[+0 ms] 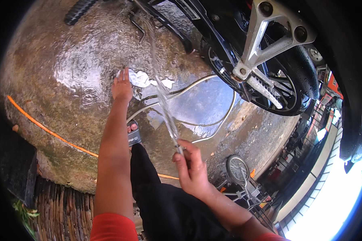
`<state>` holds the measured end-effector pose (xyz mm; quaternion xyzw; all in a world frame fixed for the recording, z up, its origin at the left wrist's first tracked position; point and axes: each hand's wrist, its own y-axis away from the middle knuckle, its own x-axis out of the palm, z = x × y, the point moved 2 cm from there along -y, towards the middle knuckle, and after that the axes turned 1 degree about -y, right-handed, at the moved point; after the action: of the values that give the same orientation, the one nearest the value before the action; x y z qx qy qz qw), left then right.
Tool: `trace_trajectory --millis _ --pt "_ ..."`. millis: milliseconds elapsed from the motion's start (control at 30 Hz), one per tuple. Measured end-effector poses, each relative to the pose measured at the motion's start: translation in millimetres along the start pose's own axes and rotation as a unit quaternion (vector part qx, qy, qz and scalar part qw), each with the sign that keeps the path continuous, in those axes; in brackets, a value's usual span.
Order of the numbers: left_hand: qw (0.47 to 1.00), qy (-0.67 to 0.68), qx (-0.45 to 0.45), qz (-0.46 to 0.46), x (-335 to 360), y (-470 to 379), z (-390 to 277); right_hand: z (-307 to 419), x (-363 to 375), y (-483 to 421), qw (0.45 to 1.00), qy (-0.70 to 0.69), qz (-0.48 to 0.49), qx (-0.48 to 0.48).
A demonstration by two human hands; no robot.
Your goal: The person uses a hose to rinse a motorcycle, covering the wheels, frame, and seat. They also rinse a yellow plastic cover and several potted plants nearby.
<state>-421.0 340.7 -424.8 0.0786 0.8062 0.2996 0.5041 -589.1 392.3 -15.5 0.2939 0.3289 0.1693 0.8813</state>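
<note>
My right hand [190, 168] grips the end of a hose [179, 149] between thumb and fingers, and a stream of water [166, 108] shoots from it across the wet floor. My left hand [122, 86] reaches down to a white cloth [138, 79] on the wet concrete, fingers extended at the cloth's left end; whether it touches the cloth is not clear. The motorcycle's silver footrest bracket [255, 51] and its rear wheel [285, 90] are at the upper right, wet with drops.
A pale hose [196, 86] loops over the wet concrete floor [48, 120]. An orange hose or cord [51, 132] runs across the left. My sandalled foot [133, 134] is near my left forearm. A bicycle [238, 170] lies in view at lower right, and slatted wood [63, 211] at lower left.
</note>
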Motion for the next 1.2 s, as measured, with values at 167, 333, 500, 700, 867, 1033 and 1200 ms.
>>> trace_trajectory --millis 167,333,500,700,867,1033,1200 --pt "0.996 -0.024 -0.075 0.038 20 12 15 -16 9 14 0.999 0.038 0.018 -0.011" --pt "0.916 0.340 -0.011 -0.212 -31 32 -8 -16 0 31 0.991 0.081 0.062 -0.088" --pt "0.623 0.754 -0.176 -0.110 -104 52 -66 6 -14 65 0.985 0.035 0.082 -0.150" --pt "0.679 0.714 -0.130 0.112 -188 122 -70 26 -107 137 0.974 -0.019 -0.074 -0.211" --pt "0.586 0.791 -0.159 0.082 -209 266 6 -33 -212 217 0.966 -0.040 -0.210 -0.147" --pt "0.445 0.841 -0.278 -0.131 -204 512 114 -125 -291 300 0.954 -0.046 -0.283 -0.083" --pt "0.275 0.866 -0.244 -0.338 -172 759 188 -194 -331 381 0.953 0.007 -0.303 -0.017"
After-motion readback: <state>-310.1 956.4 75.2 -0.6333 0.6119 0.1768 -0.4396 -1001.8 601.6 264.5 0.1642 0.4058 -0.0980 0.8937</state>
